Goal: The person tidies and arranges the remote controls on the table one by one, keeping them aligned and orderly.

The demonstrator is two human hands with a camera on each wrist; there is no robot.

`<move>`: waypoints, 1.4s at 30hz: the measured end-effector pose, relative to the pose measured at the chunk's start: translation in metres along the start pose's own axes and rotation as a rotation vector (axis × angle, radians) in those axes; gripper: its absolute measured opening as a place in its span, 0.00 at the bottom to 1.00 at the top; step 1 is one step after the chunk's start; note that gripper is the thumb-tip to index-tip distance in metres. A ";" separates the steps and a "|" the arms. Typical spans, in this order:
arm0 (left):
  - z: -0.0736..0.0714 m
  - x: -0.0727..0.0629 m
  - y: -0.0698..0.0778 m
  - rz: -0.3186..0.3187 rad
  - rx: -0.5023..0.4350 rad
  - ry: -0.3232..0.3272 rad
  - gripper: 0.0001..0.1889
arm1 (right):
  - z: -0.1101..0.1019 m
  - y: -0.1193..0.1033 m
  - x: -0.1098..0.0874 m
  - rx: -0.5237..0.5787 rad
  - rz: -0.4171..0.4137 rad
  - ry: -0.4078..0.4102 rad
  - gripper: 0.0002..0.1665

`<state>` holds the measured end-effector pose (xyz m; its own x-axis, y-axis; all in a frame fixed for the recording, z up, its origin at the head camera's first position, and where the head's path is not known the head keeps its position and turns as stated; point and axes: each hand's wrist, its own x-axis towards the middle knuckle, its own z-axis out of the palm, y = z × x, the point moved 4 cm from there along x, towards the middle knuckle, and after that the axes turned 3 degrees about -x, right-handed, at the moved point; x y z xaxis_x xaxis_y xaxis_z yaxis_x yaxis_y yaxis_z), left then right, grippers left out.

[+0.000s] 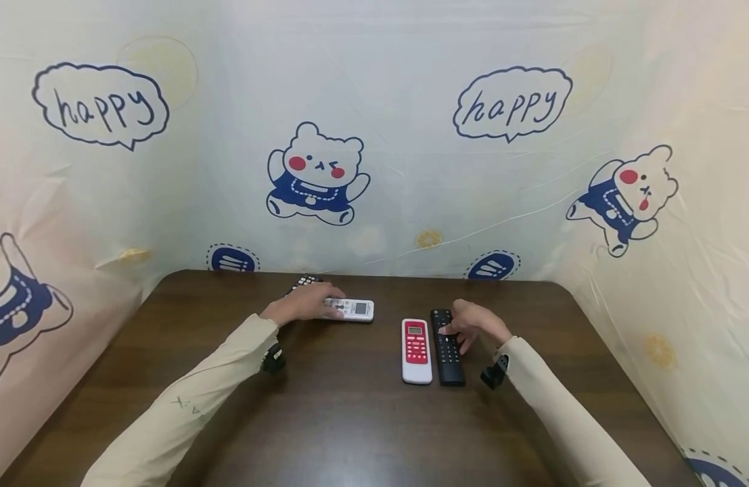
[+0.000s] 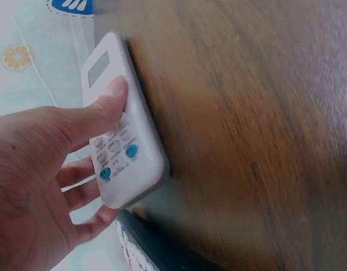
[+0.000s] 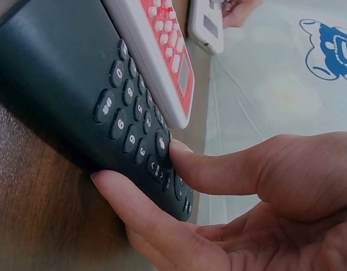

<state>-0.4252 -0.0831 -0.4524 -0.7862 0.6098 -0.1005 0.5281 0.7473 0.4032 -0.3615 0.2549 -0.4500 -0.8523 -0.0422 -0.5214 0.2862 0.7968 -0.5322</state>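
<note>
At the back of the brown table my left hand (image 1: 304, 302) grips a white remote control (image 1: 360, 310), which lies crosswise. In the left wrist view, the thumb rests on its button face and the fingers are at its far edge. My right hand (image 1: 478, 322) holds a long black remote control (image 1: 450, 368) near its far end. Seen from the right wrist, the thumb is on one side of the buttons and the index finger along the opposite edge. Beside it lies a red and white remote control (image 1: 417, 374), which neither hand touches.
Another dark remote with pale buttons (image 1: 307, 279) is partly hidden behind my left hand, close to the white one. A printed cloth (image 1: 404, 169) with bears hangs behind and beside the table (image 1: 325, 426).
</note>
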 end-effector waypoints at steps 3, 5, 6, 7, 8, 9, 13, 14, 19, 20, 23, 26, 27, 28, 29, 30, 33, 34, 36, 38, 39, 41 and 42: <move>-0.001 0.001 0.004 -0.006 -0.003 0.007 0.28 | -0.002 0.000 0.000 0.004 -0.001 -0.003 0.25; -0.002 -0.001 0.007 -0.008 -0.007 0.006 0.27 | -0.001 0.000 0.000 0.006 0.002 -0.007 0.25; -0.002 -0.001 0.008 -0.009 -0.011 0.000 0.25 | -0.001 0.001 0.000 0.005 0.003 -0.009 0.25; -0.002 -0.001 0.008 -0.012 -0.017 -0.010 0.24 | -0.001 0.001 0.000 0.006 0.004 -0.010 0.25; -0.002 0.000 0.009 -0.014 -0.026 -0.022 0.23 | 0.000 0.001 0.000 0.004 0.004 -0.010 0.25; -0.002 0.000 0.009 -0.014 -0.031 -0.034 0.21 | 0.000 0.001 0.000 0.002 0.003 -0.009 0.24; -0.002 0.000 0.007 -0.017 -0.103 -0.094 0.16 | -0.001 0.000 0.000 -0.003 0.006 -0.008 0.24; -0.001 -0.001 0.006 -0.028 -0.137 -0.110 0.16 | 0.000 0.000 0.000 -0.003 0.010 -0.009 0.25; -0.001 -0.007 0.002 -0.105 -0.323 -0.151 0.14 | 0.001 -0.001 -0.001 0.013 0.020 -0.018 0.30; -0.001 -0.008 0.002 -0.116 -0.357 -0.151 0.14 | 0.001 -0.001 -0.001 0.016 0.017 -0.018 0.30; -0.001 -0.012 0.002 -0.148 -0.449 -0.149 0.15 | 0.000 -0.001 -0.002 0.018 0.008 -0.014 0.31; -0.001 -0.016 0.000 -0.186 -0.530 -0.141 0.18 | -0.001 -0.001 -0.002 0.022 0.000 -0.010 0.31; -0.001 -0.017 -0.001 -0.197 -0.557 -0.139 0.20 | -0.001 -0.001 -0.002 0.023 -0.003 -0.010 0.31; 0.000 -0.018 -0.003 -0.210 -0.587 -0.137 0.22 | -0.002 0.000 -0.002 0.022 -0.006 -0.012 0.30; 0.001 -0.019 -0.004 -0.217 -0.614 -0.135 0.25 | -0.002 0.000 -0.001 0.026 -0.005 -0.012 0.30; 0.002 -0.020 -0.005 -0.220 -0.639 -0.135 0.28 | -0.002 0.000 -0.001 0.029 -0.005 -0.011 0.29; 0.006 -0.022 -0.008 -0.206 -0.702 -0.141 0.36 | -0.002 0.000 -0.001 0.021 -0.008 -0.017 0.26; 0.006 -0.023 -0.009 -0.197 -0.715 -0.141 0.37 | -0.002 -0.001 -0.001 0.021 -0.007 -0.017 0.25; 0.007 -0.024 -0.009 -0.180 -0.746 -0.134 0.39 | -0.002 -0.001 -0.002 0.015 -0.010 -0.019 0.24; 0.007 -0.025 -0.010 -0.171 -0.775 -0.122 0.40 | -0.002 -0.001 -0.002 0.012 -0.012 -0.019 0.23; 0.007 -0.026 -0.010 -0.171 -0.791 -0.112 0.40 | -0.002 -0.001 -0.002 0.016 -0.009 -0.016 0.23; 0.007 -0.026 -0.010 -0.172 -0.822 -0.098 0.41 | -0.001 -0.001 -0.002 0.025 -0.006 -0.016 0.24; 0.008 -0.026 -0.009 -0.173 -0.836 -0.093 0.41 | -0.001 0.000 -0.002 0.028 -0.005 -0.015 0.25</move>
<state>-0.4069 -0.1038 -0.4607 -0.7851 0.5515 -0.2818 -0.0353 0.4144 0.9094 -0.3602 0.2552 -0.4487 -0.8469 -0.0551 -0.5289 0.2948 0.7792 -0.5531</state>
